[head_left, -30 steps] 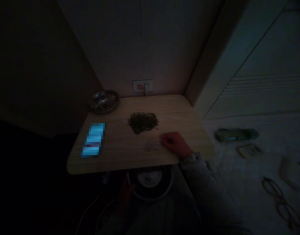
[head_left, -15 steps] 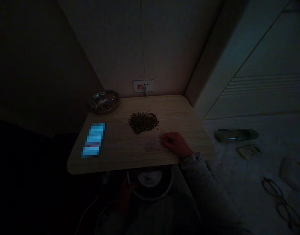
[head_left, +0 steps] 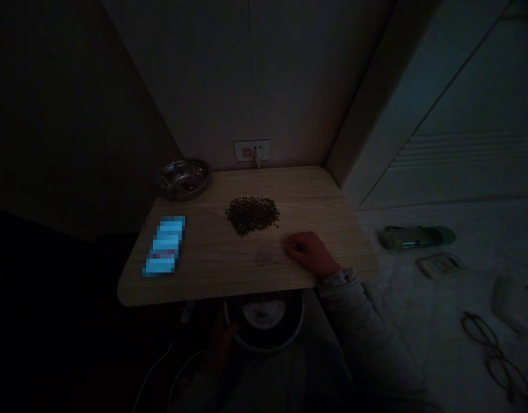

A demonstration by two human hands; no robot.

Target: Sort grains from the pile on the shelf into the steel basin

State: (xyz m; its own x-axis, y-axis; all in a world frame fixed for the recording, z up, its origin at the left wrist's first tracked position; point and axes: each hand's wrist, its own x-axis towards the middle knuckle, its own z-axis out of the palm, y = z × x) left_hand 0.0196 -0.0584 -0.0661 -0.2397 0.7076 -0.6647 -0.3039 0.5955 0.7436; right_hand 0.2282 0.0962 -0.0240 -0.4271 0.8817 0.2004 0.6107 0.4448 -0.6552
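The right hand (head_left: 311, 253) rests over the near edge's right half, fingers curled and pinched on a thin, translucent, round-edged sheet (head_left: 268, 254). Below that edge, the left hand (head_left: 221, 341) is partly closed, thumb over the rim of a round, pale-rimmed bowl (head_left: 268, 338). Ahead and left of the right hand, coarse dark grains (head_left: 252, 215) lie loosely heaped mid-board on the smooth wood-grain tabletop (head_left: 199, 281). A shiny metal basin (head_left: 173, 190) occupies its far left corner.
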